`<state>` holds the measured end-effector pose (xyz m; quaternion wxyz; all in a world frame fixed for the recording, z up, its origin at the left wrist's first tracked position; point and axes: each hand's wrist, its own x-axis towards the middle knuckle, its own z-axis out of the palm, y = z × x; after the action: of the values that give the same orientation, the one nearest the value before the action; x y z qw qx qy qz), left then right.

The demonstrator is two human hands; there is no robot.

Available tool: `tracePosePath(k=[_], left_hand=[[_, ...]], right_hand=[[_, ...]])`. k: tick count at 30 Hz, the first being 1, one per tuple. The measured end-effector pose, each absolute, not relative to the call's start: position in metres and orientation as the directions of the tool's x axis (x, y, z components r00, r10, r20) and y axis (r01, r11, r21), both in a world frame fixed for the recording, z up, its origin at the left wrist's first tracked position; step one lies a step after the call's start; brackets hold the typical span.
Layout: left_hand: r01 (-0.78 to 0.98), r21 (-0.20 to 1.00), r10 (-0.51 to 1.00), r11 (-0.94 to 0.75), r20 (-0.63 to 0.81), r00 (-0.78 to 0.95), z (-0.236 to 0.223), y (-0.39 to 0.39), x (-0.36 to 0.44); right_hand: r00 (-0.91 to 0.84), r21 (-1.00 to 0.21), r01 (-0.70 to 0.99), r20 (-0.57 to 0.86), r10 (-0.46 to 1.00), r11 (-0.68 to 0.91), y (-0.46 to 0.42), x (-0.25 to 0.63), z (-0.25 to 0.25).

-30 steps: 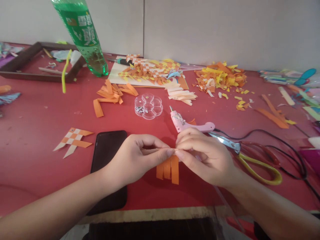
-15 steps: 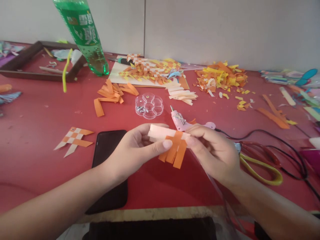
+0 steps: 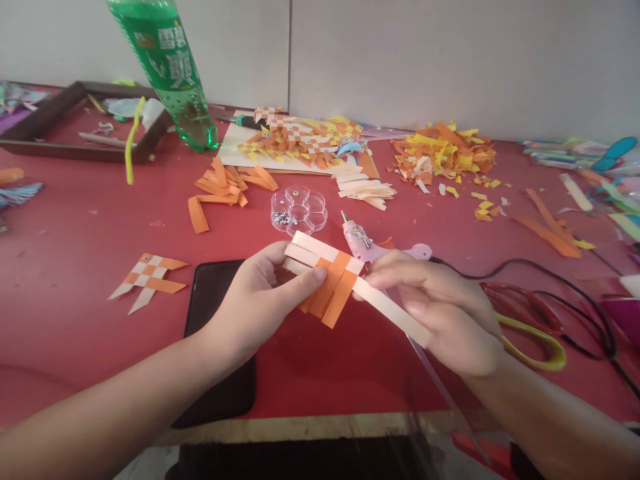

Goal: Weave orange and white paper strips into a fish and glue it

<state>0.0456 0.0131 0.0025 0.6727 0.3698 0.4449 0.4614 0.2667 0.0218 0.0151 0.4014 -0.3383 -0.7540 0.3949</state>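
Observation:
Between thumb and fingers, my left hand [image 3: 263,287] pinches a small woven piece of orange and cream paper strips [image 3: 335,293]. Its orange ends hang down toward me and its cream ends stick out to the upper left. A long cream paper strip [image 3: 387,308] runs from the weave down to the right, where the closed fingers of my right hand [image 3: 450,313] grip it. My left fingertips are hidden behind the weave. On the table to the left lies a woven orange and white paper fish [image 3: 150,275].
A black phone [image 3: 215,387] lies under my left forearm. Beyond my hands are a pink glue gun [image 3: 380,250], a clear flower-shaped dish [image 3: 315,220], orange strips [image 3: 220,187] and cream strips [image 3: 365,190]. Yellow-handled scissors [image 3: 537,353] and a black cable sit right; a green bottle [image 3: 173,73] stands behind.
The woven piece has tilted and shifted slightly left. My right hand has moved right and down, and a long cream strip now shows stretched between it and the weave.

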Motion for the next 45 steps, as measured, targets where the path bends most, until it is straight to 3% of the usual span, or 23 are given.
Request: tracePosePath(k=[4,10,15,20,26,36,45], left_hand=[[-0.288,0.913,0.951,0.291,-0.243,0.189,0.003,0.013,0.046],[-0.278,0.92,0.95,0.276,-0.218,0.222,0.004,0.013,0.045],[-0.266,0.907,0.928,0.325,-0.251,0.277,0.002,0.013,0.045],[-0.267,0.921,0.943,0.285,-0.22,0.248,0.003,0.012,0.043],[-0.276,0.897,0.923,0.345,-0.271,0.272,0.004,0.012,0.044],[-0.37,0.861,0.915,0.349,-0.228,0.334,0.007,0.011,0.044],[-0.311,0.913,0.919,0.265,-0.141,0.369,0.008,0.011,0.044]], right_hand=[[-0.487,-0.87,0.129,0.362,0.795,0.476,0.024,0.266,0.016],[-0.47,-0.75,0.18,0.503,0.725,0.637,0.028,0.255,0.011],[-0.463,-0.736,0.186,0.518,0.719,0.651,0.029,0.257,0.011],[-0.465,-0.815,0.196,0.412,0.784,0.545,0.027,0.264,0.014],[-0.359,-0.825,0.326,0.344,0.868,0.462,0.023,0.261,0.002],[-0.325,-0.907,0.216,0.284,0.902,0.363,0.023,0.254,0.005],[-0.254,-0.917,0.238,0.26,0.932,0.321,0.022,0.254,0.005]])
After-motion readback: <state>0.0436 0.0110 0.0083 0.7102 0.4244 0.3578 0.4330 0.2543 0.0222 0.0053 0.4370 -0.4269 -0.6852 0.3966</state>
